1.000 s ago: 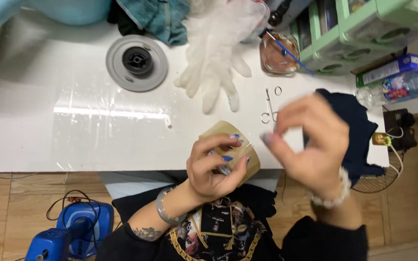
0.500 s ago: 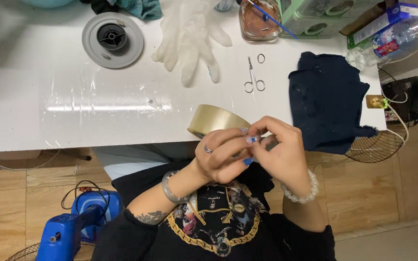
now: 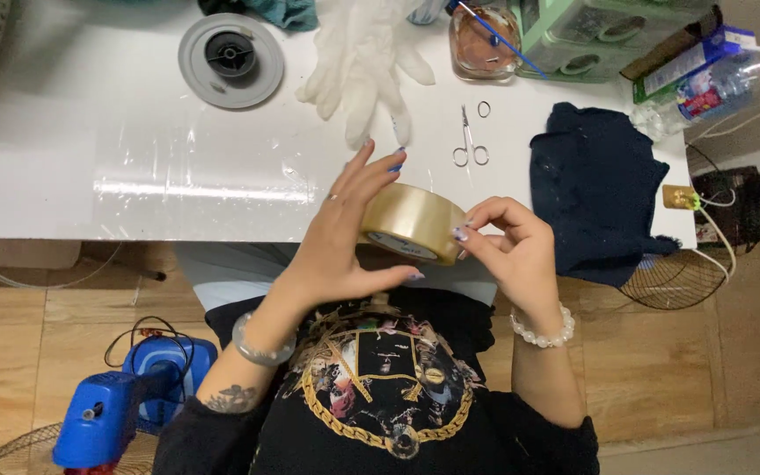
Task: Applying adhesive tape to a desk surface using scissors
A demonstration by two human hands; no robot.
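While held above the near edge of a white table (image 3: 90,132), a tape roll (image 3: 411,222) is seen as a wide, glossy, tan-clear ring, tilted so that its pale inner core faces the person. It is cupped by the left hand (image 3: 340,237), whose fingers (image 3: 371,176) are spread across the far side and whose thumb is pressed underneath. The right hand (image 3: 507,251) is set against the roll's right rim, its fingertips (image 3: 461,234) pinched together on the tape's edge. Whether a loose end of tape is gripped there cannot be told. Behind the roll, small scissors (image 3: 470,141), a white glove (image 3: 362,62) and a dark cloth (image 3: 595,189) are laid on the table. Part of the roll is hidden by the left palm.
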